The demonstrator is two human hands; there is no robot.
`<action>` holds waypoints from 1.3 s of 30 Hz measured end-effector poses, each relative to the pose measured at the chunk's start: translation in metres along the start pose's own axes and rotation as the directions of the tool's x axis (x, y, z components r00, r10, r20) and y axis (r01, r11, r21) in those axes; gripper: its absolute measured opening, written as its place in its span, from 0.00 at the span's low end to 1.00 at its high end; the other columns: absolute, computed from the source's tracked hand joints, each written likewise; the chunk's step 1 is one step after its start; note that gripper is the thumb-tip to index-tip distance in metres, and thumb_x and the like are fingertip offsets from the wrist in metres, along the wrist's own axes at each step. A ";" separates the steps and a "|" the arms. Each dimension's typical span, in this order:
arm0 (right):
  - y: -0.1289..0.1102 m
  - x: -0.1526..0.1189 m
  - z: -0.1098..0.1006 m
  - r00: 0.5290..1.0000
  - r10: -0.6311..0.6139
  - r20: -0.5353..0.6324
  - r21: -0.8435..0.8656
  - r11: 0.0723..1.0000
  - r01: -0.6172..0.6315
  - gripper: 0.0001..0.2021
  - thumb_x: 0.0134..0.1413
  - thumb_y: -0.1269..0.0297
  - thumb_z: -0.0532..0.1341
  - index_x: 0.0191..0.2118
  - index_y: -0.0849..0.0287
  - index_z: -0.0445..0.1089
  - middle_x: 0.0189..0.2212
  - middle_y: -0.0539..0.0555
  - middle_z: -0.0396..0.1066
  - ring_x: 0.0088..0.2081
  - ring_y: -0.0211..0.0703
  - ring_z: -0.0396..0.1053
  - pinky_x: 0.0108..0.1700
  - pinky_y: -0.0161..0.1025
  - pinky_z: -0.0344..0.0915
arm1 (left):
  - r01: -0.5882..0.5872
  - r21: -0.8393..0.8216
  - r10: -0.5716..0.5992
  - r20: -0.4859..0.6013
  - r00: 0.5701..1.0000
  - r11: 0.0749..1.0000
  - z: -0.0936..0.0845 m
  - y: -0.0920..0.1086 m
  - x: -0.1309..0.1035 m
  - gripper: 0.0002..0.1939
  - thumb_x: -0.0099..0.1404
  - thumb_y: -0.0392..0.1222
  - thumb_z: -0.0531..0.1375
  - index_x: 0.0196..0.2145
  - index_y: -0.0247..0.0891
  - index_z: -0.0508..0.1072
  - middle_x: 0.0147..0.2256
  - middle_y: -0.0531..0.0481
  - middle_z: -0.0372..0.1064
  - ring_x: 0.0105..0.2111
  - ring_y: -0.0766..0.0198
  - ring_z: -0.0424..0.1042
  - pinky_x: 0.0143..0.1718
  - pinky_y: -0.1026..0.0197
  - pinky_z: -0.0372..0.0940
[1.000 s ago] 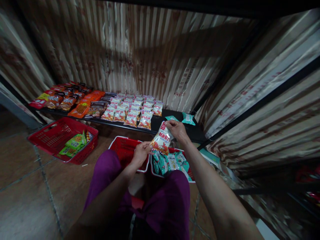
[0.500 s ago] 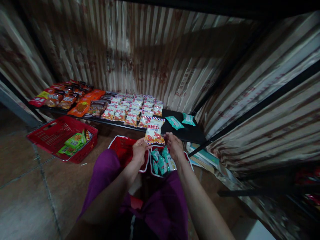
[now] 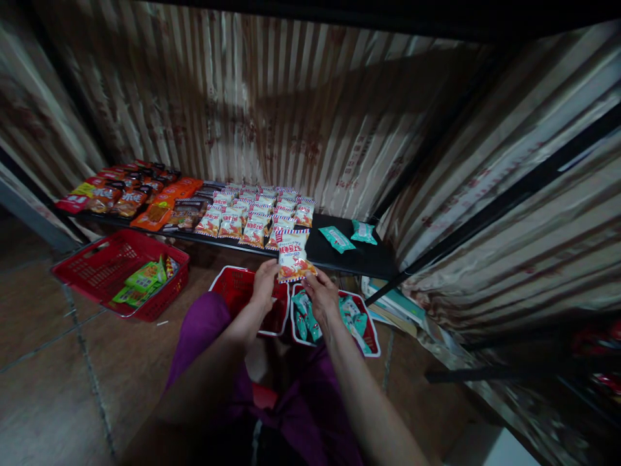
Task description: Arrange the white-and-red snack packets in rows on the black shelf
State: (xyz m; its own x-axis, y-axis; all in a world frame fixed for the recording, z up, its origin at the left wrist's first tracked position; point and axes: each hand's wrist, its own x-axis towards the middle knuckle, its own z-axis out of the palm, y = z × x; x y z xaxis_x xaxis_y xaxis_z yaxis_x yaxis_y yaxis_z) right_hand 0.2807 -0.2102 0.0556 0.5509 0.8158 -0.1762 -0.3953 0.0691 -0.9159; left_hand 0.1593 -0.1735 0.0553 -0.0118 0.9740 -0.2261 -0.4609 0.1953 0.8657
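A white and orange snack bag [image 3: 293, 254] with a striped top edge is tilted up between my hands, at the front edge of the low black shelf [image 3: 352, 259]. My left hand [image 3: 264, 285] is closed on its lower left side. At its lower right corner, my right hand [image 3: 322, 294] grips it with thumb and fingers. Behind it, rows of matching snack bags [image 3: 230, 223] lie on the shelf. Two teal snack bags [image 3: 338, 239] lie to their right. Below my right hand stands a red basket with a white rim [image 3: 373, 336], holding several teal bags [image 3: 353, 314].
A second white-rimmed red basket [image 3: 237, 285] stands below my left hand. Farther left, a larger red basket [image 3: 92, 265] holds green packets [image 3: 143, 281]. Orange and brown snack packs [image 3: 155, 210] fill the shelf's left part. A slanting black frame bar [image 3: 412, 278] borders the right.
The snack bag has shifted slightly left. My right hand has moved left from beside the bag onto its lower right corner, uncovering more of the teal bags in the right basket.
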 end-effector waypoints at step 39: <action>-0.008 -0.015 0.001 0.937 0.063 0.344 -0.116 0.993 -0.024 0.25 0.35 0.57 0.70 0.45 0.55 0.72 0.37 0.52 0.76 0.37 0.44 0.73 0.43 0.42 0.68 | -0.567 0.751 0.249 0.510 0.823 0.338 0.047 0.074 0.045 0.07 0.59 0.40 0.56 0.30 0.39 0.74 0.31 0.52 0.74 0.33 0.64 0.70 0.35 0.63 0.60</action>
State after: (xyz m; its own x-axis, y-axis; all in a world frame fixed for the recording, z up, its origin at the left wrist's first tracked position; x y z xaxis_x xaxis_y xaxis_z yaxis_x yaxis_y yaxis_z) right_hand 0.2752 -0.2224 0.0655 0.2388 0.9660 -0.0986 -0.3202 -0.0175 -0.9472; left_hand 0.1665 -0.1093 0.1306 0.3281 0.9090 0.2569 0.5178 -0.4005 0.7559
